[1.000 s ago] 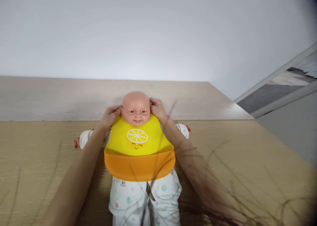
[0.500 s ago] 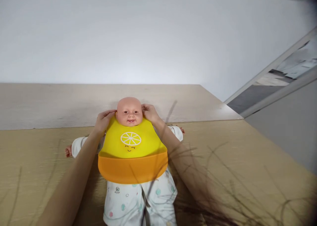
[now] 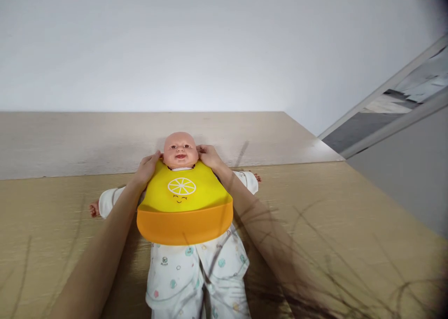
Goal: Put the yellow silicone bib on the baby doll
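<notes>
A baby doll (image 3: 180,144) lies on its back, arms stretched out to the sides, in white patterned clothes (image 3: 178,277). Across its chest spreads a yellow bib (image 3: 157,186) with a lemon-slice print and an orange catch pocket (image 3: 185,225) along the bottom. My left hand (image 3: 147,167) is closed at the bib's upper edge, on the left of the doll's neck. On the other side of the neck, my right hand (image 3: 209,156) pinches the opposite upper edge. The fingertips of both hands are partly hidden beside the head, and so are the bib's ends.
The doll lies on a wooden table (image 3: 315,202), with a paler strip (image 3: 70,142) along its far side. Behind stands a white wall (image 3: 175,48). At the right, a slanted gap shows floor beyond. Dark hair strands cross the lower right of the view.
The doll's head has tipped back slightly, and a white collar now shows under its chin. The bib's bottom edge sits a little higher on the doll. My hands stay beside the neck.
</notes>
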A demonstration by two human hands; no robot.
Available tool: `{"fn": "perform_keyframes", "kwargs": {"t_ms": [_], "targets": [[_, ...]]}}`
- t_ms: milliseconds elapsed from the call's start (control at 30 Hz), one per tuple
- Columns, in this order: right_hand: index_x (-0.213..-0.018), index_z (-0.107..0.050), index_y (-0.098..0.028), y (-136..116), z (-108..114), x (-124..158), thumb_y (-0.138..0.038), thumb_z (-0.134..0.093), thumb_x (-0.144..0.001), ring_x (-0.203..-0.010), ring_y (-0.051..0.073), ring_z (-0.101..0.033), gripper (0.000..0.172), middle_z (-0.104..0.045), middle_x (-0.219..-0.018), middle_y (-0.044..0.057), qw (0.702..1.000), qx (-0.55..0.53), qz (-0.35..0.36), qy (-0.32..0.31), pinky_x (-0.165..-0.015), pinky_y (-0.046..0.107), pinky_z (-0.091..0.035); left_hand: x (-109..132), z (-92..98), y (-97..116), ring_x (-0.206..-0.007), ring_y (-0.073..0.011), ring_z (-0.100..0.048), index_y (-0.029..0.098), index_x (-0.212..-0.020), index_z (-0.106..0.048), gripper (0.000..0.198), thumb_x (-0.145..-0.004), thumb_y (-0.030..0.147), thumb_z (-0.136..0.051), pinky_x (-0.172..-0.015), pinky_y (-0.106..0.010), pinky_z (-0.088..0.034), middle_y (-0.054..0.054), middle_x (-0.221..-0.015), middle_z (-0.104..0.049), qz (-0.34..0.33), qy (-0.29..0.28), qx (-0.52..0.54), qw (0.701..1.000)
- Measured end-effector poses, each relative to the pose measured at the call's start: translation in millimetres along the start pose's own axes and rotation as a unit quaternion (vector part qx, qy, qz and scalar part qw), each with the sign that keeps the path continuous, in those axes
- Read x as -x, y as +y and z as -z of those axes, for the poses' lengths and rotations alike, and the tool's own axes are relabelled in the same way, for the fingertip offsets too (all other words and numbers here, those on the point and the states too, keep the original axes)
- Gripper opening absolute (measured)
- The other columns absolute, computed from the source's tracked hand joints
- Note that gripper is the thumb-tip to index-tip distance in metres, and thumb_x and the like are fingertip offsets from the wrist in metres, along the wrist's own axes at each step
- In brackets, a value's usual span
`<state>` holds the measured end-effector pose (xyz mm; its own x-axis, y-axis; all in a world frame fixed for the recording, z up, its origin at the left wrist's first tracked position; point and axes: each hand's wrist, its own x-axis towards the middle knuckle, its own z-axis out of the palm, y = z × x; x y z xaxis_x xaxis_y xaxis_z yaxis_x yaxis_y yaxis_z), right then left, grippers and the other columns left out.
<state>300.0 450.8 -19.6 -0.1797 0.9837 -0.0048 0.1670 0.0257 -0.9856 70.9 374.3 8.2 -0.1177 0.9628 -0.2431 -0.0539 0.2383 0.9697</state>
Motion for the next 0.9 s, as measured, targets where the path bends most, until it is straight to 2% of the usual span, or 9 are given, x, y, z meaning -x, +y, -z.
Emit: {"fn": "perform_keyframes", "kwargs": {"t_ms": [100, 167, 267, 400, 500, 600, 700, 800, 900], "targets": [[-0.075, -0.064, -0.013, -1.0, -1.9, 1.6, -0.011, -0.054, -0.071, -0.079, 0.015, -0.068, 0.011, -0.075, -0.086, 0.009, 0.999, -0.040, -0.031, 0.001, -0.072, 0.024, -0.055, -0.4, 0.4, -1.2, -0.073, -0.0270, -0.071, 0.015, -0.090, -0.074, 0.065, -0.062, 0.073, -0.075, -0.067, -0.035, -0.056, -0.009, -0.074, -0.074, 0.006, 0.009, 0.000, 1.000], [-0.076, -0.065, -0.013, -2.8, -2.0, 3.3, -0.009, -0.054, -0.069, -0.078, 0.015, -0.067, 0.014, -0.074, -0.083, 0.007, 0.998, -0.038, -0.041, -0.001, -0.072, 0.023, -0.054, 0.2, 0.2, -1.2, -0.073, -0.0265, -0.070, 0.015, -0.092, -0.074, 0.063, -0.063, 0.071, -0.076, -0.066, -0.035, -0.056, -0.009, -0.076, -0.075, 0.011, 0.010, 0.002, 1.000], [-0.082, -0.069, -0.011, 0.1, -0.6, 2.9, -0.009, -0.054, -0.067, -0.078, 0.015, -0.066, 0.021, -0.074, -0.082, 0.005, 0.999, -0.010, -0.031, -0.004, -0.073, 0.023, -0.053, 1.2, -0.1, -0.7, -0.073, -0.0257, -0.070, 0.016, -0.092, -0.073, 0.059, -0.066, 0.069, -0.074, -0.066, -0.035, -0.055, -0.008, -0.077, -0.074, 0.014, 0.008, 0.003, 1.000], [-0.086, -0.070, -0.011, 12.0, 1.5, -3.2, -0.011, -0.053, -0.071, -0.080, 0.015, -0.066, 0.023, -0.075, -0.091, 0.007, 1.000, 0.005, -0.013, 0.008, -0.071, 0.022, -0.050, 0.2, 0.8, -1.1, -0.070, -0.0227, -0.066, 0.017, -0.088, -0.072, 0.050, -0.067, 0.062, -0.072, -0.066, -0.033, -0.052, -0.006, -0.077, -0.073, 0.000, 0.016, -0.017, 1.000], [-0.083, -0.071, -0.011, 10.6, 5.1, -2.3, -0.012, -0.052, -0.072, -0.069, 0.014, -0.063, 0.022, -0.073, -0.084, 0.006, 0.999, 0.030, -0.036, -0.022, -0.062, 0.021, -0.047, -0.7, 1.8, -1.0, -0.067, -0.0200, -0.063, 0.017, -0.081, -0.071, 0.036, -0.062, 0.048, -0.072, -0.063, -0.030, -0.048, -0.003, -0.072, -0.070, -0.019, 0.021, -0.036, 0.999], [-0.084, -0.073, -0.012, -5.2, 11.5, 6.8, -0.013, -0.056, -0.071, -0.057, 0.013, -0.058, 0.021, -0.069, -0.071, 0.004, 0.996, 0.045, -0.062, -0.049, -0.055, 0.022, -0.044, -0.1, 2.3, -0.2, -0.061, -0.0181, -0.060, 0.018, -0.078, -0.070, 0.029, -0.057, 0.037, -0.071, -0.059, -0.028, -0.046, -0.002, -0.066, -0.068, -0.017, 0.004, -0.032, 0.999], [-0.085, -0.074, -0.012, -22.3, 17.4, 16.9, -0.012, -0.058, -0.071, -0.052, 0.013, -0.054, 0.021, -0.066, -0.064, 0.002, 0.994, 0.038, -0.086, -0.058, -0.056, 0.024, -0.046, 1.3, 2.4, 0.4, -0.059, -0.0182, -0.061, 0.019, -0.081, -0.070, 0.030, -0.056, 0.035, -0.073, -0.056, -0.028, -0.044, -0.003, -0.068, -0.069, -0.010, -0.003, -0.031, 0.999], [-0.093, -0.076, -0.014, -27.9, 20.4, 20.5, -0.010, -0.056, -0.072, -0.050, 0.012, -0.054, 0.029, -0.066, -0.063, 0.001, 0.992, 0.028, -0.100, -0.066, -0.056, 0.024, -0.047, 1.6, 2.9, 0.4, -0.059, -0.0196, -0.063, 0.019, -0.088, -0.071, 0.037, -0.056, 0.037, -0.076, -0.055, -0.028, -0.045, -0.004, -0.071, -0.072, -0.012, 0.005, -0.053, 0.998], [-0.100, -0.078, -0.015, -23.6, 21.6, 18.3, -0.011, -0.059, -0.071, -0.052, 0.013, -0.056, 0.034, -0.070, -0.067, 0.002, 0.996, 0.033, -0.058, -0.056, -0.055, 0.023, -0.047, -0.1, 4.1, -0.3, -0.058, -0.0193, -0.062, 0.020, -0.091, -0.070, 0.040, -0.056, 0.037, -0.077, -0.053, -0.027, -0.044, -0.003, -0.071, -0.072, -0.031, 0.013, -0.083, 0.996]]}}
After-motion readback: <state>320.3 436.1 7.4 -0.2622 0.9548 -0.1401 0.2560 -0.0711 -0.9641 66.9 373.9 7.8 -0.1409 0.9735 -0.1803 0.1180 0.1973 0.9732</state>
